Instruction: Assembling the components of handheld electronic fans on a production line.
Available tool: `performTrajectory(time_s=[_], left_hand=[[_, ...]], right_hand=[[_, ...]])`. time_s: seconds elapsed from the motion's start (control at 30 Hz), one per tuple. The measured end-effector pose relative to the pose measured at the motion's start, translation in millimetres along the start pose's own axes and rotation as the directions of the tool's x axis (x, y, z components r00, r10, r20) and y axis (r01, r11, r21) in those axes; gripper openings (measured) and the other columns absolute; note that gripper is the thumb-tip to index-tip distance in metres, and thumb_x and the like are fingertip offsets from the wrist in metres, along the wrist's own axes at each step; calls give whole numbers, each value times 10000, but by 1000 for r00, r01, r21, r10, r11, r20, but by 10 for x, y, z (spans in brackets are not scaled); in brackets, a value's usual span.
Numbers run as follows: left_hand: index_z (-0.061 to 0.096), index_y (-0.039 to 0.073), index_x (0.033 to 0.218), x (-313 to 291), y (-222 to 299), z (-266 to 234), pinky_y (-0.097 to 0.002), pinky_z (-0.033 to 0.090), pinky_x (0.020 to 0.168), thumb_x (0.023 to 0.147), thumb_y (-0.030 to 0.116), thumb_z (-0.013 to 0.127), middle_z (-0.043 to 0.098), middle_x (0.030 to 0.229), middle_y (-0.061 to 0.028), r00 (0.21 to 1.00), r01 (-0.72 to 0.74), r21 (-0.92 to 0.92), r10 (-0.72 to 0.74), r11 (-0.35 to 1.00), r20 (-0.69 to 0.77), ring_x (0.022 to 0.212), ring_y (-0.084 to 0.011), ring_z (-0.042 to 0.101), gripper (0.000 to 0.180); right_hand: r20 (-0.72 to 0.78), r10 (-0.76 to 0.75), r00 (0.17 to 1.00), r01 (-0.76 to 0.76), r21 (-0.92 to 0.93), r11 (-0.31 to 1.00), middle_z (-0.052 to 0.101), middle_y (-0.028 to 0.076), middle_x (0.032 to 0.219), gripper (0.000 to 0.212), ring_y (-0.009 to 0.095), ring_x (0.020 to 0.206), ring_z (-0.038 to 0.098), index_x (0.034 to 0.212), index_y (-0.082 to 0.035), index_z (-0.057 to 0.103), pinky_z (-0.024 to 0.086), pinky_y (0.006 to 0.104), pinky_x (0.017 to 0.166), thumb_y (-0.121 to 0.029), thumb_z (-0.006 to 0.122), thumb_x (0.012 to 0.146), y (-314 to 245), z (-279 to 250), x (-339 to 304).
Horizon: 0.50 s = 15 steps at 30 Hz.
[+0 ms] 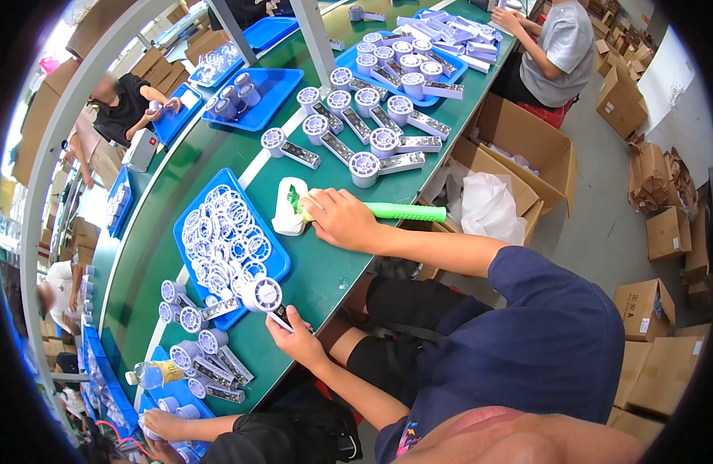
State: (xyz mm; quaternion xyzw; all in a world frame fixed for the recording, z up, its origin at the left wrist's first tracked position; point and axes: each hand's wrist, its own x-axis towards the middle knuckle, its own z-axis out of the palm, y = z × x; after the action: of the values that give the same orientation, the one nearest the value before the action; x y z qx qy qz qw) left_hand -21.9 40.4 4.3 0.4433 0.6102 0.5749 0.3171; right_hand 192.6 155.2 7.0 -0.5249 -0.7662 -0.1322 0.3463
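left hand: low at the near edge, fingers curled in a grip, forearm bare and bent | right hand: further out, closed in a loose fist, knuckles up, forearm stretched forward

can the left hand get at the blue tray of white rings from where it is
Probably yes. The left hand holds a handheld fan right at the near corner of the blue tray, and nothing lies between them. It would likely need to set the fan down first.
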Motion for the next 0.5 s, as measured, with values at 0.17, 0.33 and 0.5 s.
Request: performTrajectory(time_s=[0.17,0.33,0.5], left_hand=[[534,-18,1106,20,-2,84,-231,339,447,969,218,612,486,689,-10,1000,-7,5,6,1000,23,488,-73,430,283],[533,-20,1114,13,-19,41,-232,336,447,969,223,614,485,686,-9,1000,-8,-1,8,1000,10,489,-73,427,294],[529,-17,1094,11,-19,32,-233,332,443,967,228,617,481,677,-10,1000,-4,-1,4,1000,17,488,-72,426,289]], right_hand=[[-9,15,1000,-15,-20,1000,554,131,1113,551,264,937,585,1220,-29,534,472,370,770,-191,737,734,75,-38,-13],[-8,9,1000,-9,-11,1000,554,132,1114,551,263,939,588,1217,-28,534,472,368,773,-189,737,731,34,-35,1],[-9,9,1000,-9,-7,1000,553,132,1116,552,263,941,588,1215,-27,534,472,368,775,-190,739,729,30,-29,-4]])
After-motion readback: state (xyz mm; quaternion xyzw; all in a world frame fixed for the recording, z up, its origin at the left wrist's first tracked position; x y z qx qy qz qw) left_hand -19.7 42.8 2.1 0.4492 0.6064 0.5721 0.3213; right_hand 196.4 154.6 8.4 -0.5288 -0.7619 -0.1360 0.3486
